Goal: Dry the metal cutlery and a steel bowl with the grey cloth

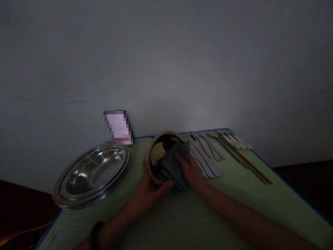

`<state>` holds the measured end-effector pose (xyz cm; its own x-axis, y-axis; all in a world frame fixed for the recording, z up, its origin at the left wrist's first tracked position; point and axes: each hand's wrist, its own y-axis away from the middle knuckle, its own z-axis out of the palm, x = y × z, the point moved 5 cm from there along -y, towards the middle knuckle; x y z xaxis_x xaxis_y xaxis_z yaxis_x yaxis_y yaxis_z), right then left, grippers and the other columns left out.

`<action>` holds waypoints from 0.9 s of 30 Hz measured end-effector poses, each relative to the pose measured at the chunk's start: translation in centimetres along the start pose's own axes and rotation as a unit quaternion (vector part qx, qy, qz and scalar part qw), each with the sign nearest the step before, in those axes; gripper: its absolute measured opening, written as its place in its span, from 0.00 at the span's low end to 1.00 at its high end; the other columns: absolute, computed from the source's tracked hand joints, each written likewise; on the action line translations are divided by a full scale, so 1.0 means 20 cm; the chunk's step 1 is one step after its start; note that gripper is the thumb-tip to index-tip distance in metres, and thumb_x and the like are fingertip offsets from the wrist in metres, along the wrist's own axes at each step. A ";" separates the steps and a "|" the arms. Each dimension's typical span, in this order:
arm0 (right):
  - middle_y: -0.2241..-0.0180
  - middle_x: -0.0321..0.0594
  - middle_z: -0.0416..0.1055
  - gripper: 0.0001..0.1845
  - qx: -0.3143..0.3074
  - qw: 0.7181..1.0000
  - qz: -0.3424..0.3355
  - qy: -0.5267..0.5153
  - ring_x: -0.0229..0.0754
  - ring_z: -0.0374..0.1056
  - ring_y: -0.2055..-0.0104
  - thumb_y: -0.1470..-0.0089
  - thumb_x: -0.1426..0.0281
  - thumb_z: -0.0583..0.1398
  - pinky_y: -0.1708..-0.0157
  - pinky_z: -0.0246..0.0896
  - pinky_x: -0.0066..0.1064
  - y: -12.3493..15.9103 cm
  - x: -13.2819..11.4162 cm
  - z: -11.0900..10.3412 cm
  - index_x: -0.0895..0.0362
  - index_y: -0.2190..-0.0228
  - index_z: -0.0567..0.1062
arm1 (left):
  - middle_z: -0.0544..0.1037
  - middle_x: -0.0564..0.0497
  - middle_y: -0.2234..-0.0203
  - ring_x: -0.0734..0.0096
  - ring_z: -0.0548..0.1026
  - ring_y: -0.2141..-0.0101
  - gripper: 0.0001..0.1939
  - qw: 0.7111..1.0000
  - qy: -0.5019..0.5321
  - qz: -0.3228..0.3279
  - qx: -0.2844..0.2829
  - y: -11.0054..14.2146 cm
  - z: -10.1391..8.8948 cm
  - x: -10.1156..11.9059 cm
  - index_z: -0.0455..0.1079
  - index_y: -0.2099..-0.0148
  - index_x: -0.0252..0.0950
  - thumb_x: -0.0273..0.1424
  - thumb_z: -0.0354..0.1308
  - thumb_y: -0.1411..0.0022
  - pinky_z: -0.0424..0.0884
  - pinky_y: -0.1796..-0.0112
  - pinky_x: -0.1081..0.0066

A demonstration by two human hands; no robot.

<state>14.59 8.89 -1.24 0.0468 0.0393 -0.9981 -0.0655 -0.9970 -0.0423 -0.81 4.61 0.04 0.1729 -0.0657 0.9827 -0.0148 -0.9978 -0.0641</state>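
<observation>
A round metal bowl [158, 152], tilted so its shiny inside faces me, is held above the middle of the table. My left hand [153, 187] grips its lower left side, with the thumb by the near rim. In my right hand [191, 170] is a grey-green cloth [175, 165], pressed into the bowl and over its right rim. Part of the cloth hangs down below the rim. The right fingers are partly hidden behind the cloth.
Stacked oval steel basins [96, 173] stand at the left edge of the green table [208, 222]. A phone [119, 126] leans on the wall behind. To the right lie several table knives [205, 161], forks and spoons [213, 147], chopsticks [244, 159] and white spoons [238, 141].
</observation>
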 end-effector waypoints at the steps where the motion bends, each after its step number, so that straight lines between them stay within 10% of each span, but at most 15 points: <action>1: 0.62 0.40 0.76 0.18 -0.007 1.000 -0.003 0.006 0.46 0.69 0.57 0.49 0.57 0.56 0.58 0.61 0.34 0.00 0.00 0.00 0.56 0.64 0.75 | 0.75 0.43 0.56 0.52 0.72 0.54 0.32 0.999 -0.008 0.007 -0.031 0.00 0.02 0.01 0.65 0.49 0.39 0.37 0.67 0.59 0.70 0.55 0.57; 4: 0.61 0.42 0.76 0.21 -0.025 0.999 -0.005 0.020 0.47 0.69 0.57 0.48 0.55 0.54 0.58 0.62 0.36 0.00 -0.01 0.00 0.58 0.62 0.75 | 0.77 0.43 0.57 0.52 0.70 0.50 0.26 0.996 -0.010 0.010 -0.082 0.01 0.07 0.03 0.68 0.53 0.39 0.39 0.65 0.56 0.66 0.50 0.56; 11: 0.65 0.42 0.77 0.15 -0.060 0.998 0.012 0.027 0.48 0.71 0.59 0.52 0.61 0.59 0.58 0.63 0.38 -0.02 0.01 0.01 0.58 0.67 0.76 | 0.78 0.47 0.60 0.55 0.71 0.51 0.19 0.994 0.040 -0.027 0.102 -0.04 -0.04 -0.03 0.69 0.55 0.36 0.44 0.52 0.42 0.66 0.51 0.59; 16: 0.60 0.43 0.76 0.18 -0.059 0.998 -0.018 0.025 0.47 0.70 0.55 0.50 0.59 0.57 0.54 0.62 0.39 -0.02 0.01 0.02 0.57 0.63 0.75 | 0.75 0.48 0.54 0.59 0.67 0.48 0.18 0.994 0.001 0.026 0.105 -0.07 -0.03 0.02 0.67 0.52 0.37 0.40 0.52 0.41 0.62 0.48 0.63; 22: 0.62 0.42 0.76 0.16 -0.064 0.996 -0.052 0.033 0.47 0.71 0.58 0.52 0.60 0.60 0.56 0.64 0.39 -0.03 0.02 0.01 0.56 0.63 0.74 | 0.79 0.48 0.64 0.56 0.74 0.58 0.20 0.995 0.060 -0.063 0.056 -0.09 -0.01 -0.06 0.69 0.54 0.35 0.42 0.55 0.45 0.71 0.60 0.63; 27: 0.61 0.43 0.75 0.20 -0.021 0.999 -0.035 0.026 0.47 0.70 0.56 0.52 0.55 0.58 0.55 0.63 0.37 0.00 0.01 0.00 0.57 0.61 0.72 | 0.78 0.50 0.68 0.61 0.75 0.65 0.15 0.990 0.000 -0.061 0.128 -0.08 -0.06 -0.04 0.70 0.59 0.34 0.38 0.54 0.45 0.70 0.67 0.68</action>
<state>14.53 8.85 -1.36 0.1026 0.1073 -0.9889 -0.0188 -0.9938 -0.1098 -2.12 6.24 -0.51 0.1575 0.0551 0.9860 0.2553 -0.9668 0.0132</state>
